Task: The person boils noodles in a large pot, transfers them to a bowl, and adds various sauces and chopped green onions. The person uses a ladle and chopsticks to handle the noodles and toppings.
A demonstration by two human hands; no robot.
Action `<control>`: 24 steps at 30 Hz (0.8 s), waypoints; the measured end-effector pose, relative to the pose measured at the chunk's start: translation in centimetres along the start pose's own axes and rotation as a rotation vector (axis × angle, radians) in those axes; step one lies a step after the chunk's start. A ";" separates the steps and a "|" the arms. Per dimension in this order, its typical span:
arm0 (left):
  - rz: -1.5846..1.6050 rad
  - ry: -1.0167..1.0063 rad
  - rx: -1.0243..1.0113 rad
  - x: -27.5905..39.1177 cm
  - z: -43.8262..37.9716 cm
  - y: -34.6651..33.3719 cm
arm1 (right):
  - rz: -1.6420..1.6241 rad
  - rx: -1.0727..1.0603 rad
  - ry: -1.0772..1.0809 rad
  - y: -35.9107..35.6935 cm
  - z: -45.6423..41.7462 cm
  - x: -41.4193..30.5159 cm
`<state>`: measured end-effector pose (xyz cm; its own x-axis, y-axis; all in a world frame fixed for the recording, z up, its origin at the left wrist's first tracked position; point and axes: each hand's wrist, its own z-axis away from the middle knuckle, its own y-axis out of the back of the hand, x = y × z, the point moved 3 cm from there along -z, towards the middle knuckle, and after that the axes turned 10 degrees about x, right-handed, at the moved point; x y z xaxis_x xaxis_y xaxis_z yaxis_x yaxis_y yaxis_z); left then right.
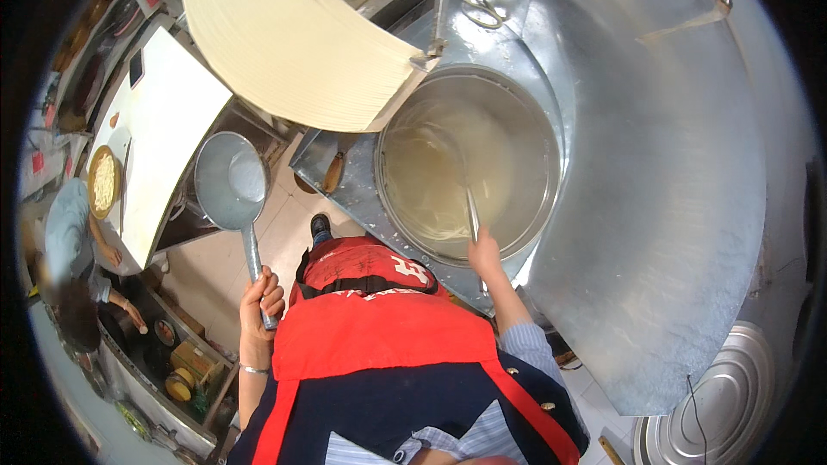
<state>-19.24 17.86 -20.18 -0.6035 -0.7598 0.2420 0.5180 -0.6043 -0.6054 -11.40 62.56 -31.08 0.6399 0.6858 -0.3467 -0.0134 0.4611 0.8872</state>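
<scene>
My left hand (261, 300) grips the handle of a grey ladle (231, 182), whose wide bowl is held over the floor, left of the apron. With my right hand (484, 253) I hold a metal utensil (473, 210) that reaches down into a large round pot (549, 206) of cloudy liquid. Pale noodle-like strands (446, 230) show in the liquid near the pot's lower side. The far end of the utensil is hidden in the cloudy liquid. A large pale block with layered edges (303, 45) overlaps the pot's upper left rim in this view.
A curved sheet-metal guard (652, 161) stands right of the pot. A wooden-handled tool (333, 172) and scissors (483, 11) lie on the metal surround. At left, another person (71, 232) is beside a white table (169, 103) holding a bowl of pale food (103, 184).
</scene>
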 end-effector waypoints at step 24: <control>-0.072 -0.118 0.098 -1.1 1.7 -1.0 | 0.594 -0.713 0.184 6.6 -9.3 8.6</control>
<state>-18.08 18.92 -18.59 -0.5688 -0.7331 0.3730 0.5360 -0.6743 -0.5079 -13.09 76.72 -31.03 0.2470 0.9690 0.0054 -0.8035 0.2017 0.5600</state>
